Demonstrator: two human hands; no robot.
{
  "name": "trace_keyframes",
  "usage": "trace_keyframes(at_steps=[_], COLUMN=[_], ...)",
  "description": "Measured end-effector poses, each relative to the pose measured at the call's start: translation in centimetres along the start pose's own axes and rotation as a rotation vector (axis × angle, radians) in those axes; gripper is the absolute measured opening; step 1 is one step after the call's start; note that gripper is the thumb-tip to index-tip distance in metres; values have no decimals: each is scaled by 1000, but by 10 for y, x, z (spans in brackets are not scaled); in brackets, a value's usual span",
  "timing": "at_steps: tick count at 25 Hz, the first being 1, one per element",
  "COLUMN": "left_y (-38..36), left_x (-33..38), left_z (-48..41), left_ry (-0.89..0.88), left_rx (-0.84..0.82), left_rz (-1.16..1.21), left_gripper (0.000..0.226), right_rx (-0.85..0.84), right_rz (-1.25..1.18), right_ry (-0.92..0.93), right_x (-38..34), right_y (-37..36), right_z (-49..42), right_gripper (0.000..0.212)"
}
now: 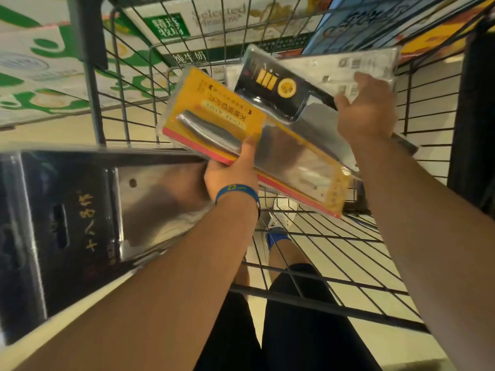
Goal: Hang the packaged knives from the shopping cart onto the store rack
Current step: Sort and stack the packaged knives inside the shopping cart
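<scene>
A wire shopping cart (348, 253) fills the view. My left hand (233, 175), with a blue wristband, grips the near edge of a yellow-carded knife package (227, 111), thumb on top. My right hand (367, 108) holds a black-carded knife package (270, 84) whose steel blade shows under the clear blister; it overlaps the far side of the yellow one. Behind it lies a white-backed package (334, 68), and I cannot tell if my right hand grips that too. A large black-packaged cleaver (88, 226) sits at the left, near my left forearm.
Stacked milk cartons (187, 25) with green print stand beyond the cart's far wall. Colourful boxes (375, 20) are at the upper right. A dark post (474, 116) rises at the right. My legs and a shoe (278, 226) show through the cart's wire floor.
</scene>
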State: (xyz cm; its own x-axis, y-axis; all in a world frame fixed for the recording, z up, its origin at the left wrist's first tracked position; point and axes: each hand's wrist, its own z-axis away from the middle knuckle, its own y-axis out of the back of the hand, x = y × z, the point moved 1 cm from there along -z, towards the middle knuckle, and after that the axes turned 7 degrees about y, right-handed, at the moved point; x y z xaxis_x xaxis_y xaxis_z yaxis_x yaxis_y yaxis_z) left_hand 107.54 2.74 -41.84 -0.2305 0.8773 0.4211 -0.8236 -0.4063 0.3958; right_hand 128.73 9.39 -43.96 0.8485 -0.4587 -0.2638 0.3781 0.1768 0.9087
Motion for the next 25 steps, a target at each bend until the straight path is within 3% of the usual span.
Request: trace_keyframes(at_steps=[2, 4, 8, 10, 15, 20, 23, 25], left_y=[3, 5, 7, 12, 45, 75, 94, 101], left_x=[-1, -1, 2, 9, 39, 92, 131, 156], left_z=[-1, -1, 10, 24, 85, 147, 188, 216], left_ry=[13, -1, -128, -204, -424, -722, -878, -1000], left_rx=[-40, -66, -98, -135, -213, -214, -263, -283], left_rz=[10, -8, -83, -97, -205, -425, -457, -467], left_gripper=[32, 30, 23, 18, 15, 36, 28, 37], right_rx=[-45, -106, -353, -385, -195, -88, 2, 147], right_rz=[25, -24, -304, -400, -647, -919, -1048, -1093], right_ry=[-43, 27, 187, 180, 137, 54, 135, 230], right_x=[-4, -20, -65, -78, -94, -108, -115, -118], right_y=[1, -1, -13, -11, 48, 141, 214, 267], right_z=[2, 12, 47, 63, 104, 129, 144, 154], right_gripper=[51, 46, 58, 64, 62, 63, 71, 73])
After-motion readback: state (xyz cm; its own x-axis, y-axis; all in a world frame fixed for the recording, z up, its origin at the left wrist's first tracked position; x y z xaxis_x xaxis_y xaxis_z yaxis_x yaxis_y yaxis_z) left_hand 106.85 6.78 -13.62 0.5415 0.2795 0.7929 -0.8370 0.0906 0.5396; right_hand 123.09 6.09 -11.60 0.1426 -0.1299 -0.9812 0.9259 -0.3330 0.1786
